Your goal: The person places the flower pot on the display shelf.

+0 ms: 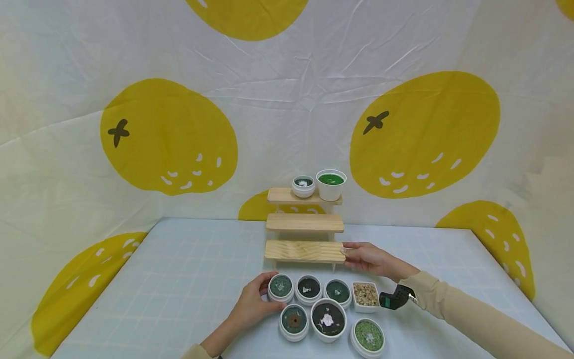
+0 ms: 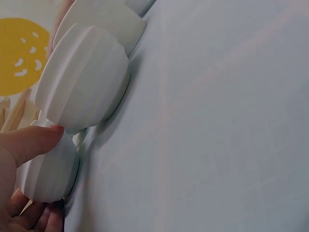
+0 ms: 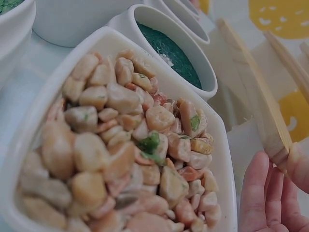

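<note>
My left hand [image 1: 251, 306] grips a small white pot with a dark green top [image 1: 280, 286] at the left end of the back row. In the left wrist view the thumb [image 2: 36, 142] lies on one side of that pot [image 2: 54, 176], the fingers on the other. My right hand [image 1: 369, 259] pinches the right end of the lowest board of a three-step wooden stand [image 1: 305, 252], thumb on top, fingers under it. Below that hand is a square white pot of pebbles [image 1: 365, 295], large in the right wrist view, with the board's end [image 3: 277, 152] behind.
On the stand's top step are a small white pot [image 1: 303, 186] and a taller cup with a bright green top [image 1: 331, 184]. Several more pots, including a larger dark-topped one [image 1: 329, 320] and a light green one [image 1: 367, 335], crowd the tablecloth [image 1: 193, 269]. A printed cloth hangs behind.
</note>
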### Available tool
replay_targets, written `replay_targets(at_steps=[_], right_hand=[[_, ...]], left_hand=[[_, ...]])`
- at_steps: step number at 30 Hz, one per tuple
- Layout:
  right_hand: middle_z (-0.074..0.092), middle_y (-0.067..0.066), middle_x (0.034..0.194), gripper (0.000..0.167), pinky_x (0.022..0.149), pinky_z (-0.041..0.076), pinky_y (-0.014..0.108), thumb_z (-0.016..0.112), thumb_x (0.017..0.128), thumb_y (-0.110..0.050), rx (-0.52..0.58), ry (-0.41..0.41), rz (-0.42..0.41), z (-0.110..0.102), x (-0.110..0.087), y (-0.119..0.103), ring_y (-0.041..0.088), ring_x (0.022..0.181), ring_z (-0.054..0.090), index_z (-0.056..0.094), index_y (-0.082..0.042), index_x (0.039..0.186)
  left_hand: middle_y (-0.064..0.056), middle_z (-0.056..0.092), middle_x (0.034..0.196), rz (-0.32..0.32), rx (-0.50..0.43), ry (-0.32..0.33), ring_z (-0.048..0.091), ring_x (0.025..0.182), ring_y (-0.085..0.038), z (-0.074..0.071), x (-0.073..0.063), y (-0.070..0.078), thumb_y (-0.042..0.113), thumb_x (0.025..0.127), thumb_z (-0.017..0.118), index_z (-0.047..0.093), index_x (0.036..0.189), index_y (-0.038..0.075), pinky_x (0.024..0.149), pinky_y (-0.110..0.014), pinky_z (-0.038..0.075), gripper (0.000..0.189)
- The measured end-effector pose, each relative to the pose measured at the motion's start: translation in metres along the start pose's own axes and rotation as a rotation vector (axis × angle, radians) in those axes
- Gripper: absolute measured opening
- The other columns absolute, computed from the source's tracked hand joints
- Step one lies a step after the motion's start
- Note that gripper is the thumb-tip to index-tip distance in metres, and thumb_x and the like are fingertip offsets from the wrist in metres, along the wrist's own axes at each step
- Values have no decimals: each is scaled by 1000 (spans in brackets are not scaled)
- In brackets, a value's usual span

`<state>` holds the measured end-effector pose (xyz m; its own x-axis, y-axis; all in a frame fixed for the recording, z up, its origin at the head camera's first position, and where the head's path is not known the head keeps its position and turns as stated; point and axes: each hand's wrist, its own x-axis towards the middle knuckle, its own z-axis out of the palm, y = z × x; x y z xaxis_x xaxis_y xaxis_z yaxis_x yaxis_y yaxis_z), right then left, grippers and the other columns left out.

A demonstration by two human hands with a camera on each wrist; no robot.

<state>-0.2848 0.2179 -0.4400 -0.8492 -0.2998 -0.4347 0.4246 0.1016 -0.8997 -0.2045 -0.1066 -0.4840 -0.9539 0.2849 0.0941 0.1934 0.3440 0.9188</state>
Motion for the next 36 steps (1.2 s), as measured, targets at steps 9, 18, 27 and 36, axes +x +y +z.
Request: replay_targets(at_steps=[9,18,27,36], right_hand=[[66,2,97,61,78,57,22,53,98,-14,9,-4,-5,0,-1,-1,8,84,65,23,7,147],[66,2,97,60,79,57,22,52,99,-13,21,-6,-9,1,-2,-1,8,84,65,23,8,147],[65,2,99,61,80,57,23,51,99,-13,16,-12,-14,0,0,2,8,85,65,22,8,147],[67,0,95,60,76,57,21,51,99,-13,19,-26,-20,-2,2,4,7,84,65,22,8,148]], left_hand=[[-17,64,116,-24,-27,23,63,106,-27,1,-2,5,11,68,86,51,130,-7,89,-29,53,73],[-16,65,113,-38,7,46,63,102,-23,-3,-3,8,15,67,87,52,128,-8,86,-24,54,74],[-12,65,106,-50,46,45,59,90,-15,-10,-3,9,13,65,87,54,127,-5,74,-16,51,72],[-13,65,108,-67,54,33,61,89,-15,-17,0,17,13,64,88,55,124,-4,74,-17,52,70]])
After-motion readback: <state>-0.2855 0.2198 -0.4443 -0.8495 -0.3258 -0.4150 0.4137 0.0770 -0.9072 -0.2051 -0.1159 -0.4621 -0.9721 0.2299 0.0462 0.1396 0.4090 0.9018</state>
